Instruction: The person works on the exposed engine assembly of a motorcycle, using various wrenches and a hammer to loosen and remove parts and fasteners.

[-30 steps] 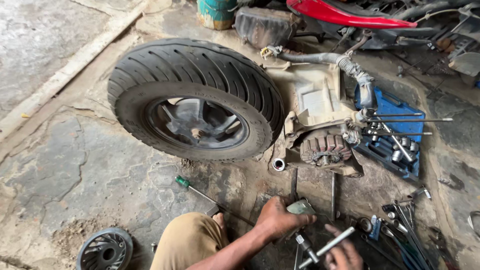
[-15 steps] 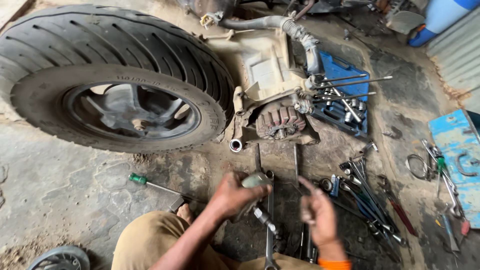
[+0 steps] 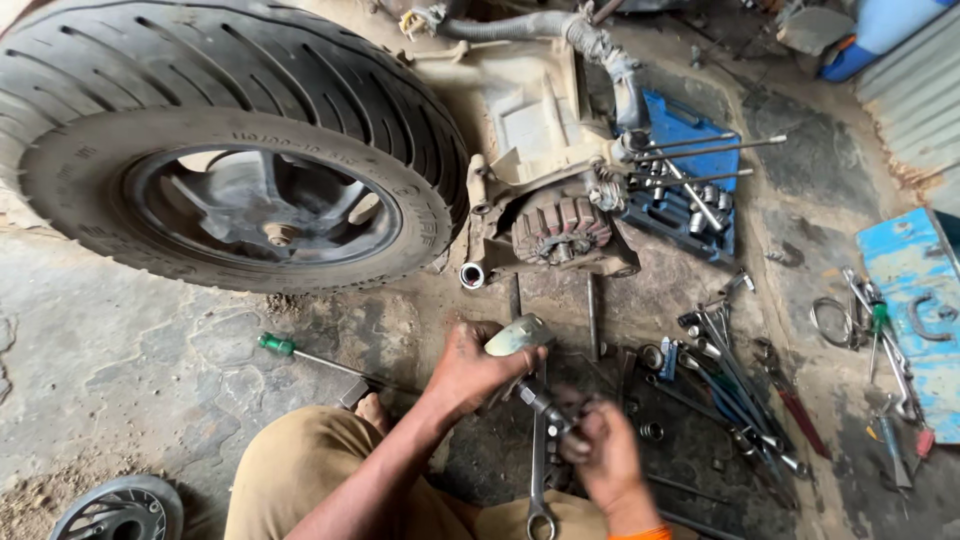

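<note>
Since half a second ago, the two hands are being brought closer together, and the view is being tipped down a little toward them. The right hand is being kept nearest, low in the view, with its fingers closed around a small dark metal part; the part is blurred, so its kind cannot be told. The left hand is being held just above it, fingers wrapped tight on the pale grip of a ratchet tool, whose metal end is being pressed to the small part. A long spanner is lying on the floor between the knees. Further out, a green-handled screwdriver is lying to the left, and a pile of loose tools to the right. Beyond them, the engine block and the big tyre are resting on the ground.

The small part could be dropped if it is being squeezed too lightly, and it could be lost among the loose tools. Fingers could be pinched if the ratchet tool is slipping off.
</note>
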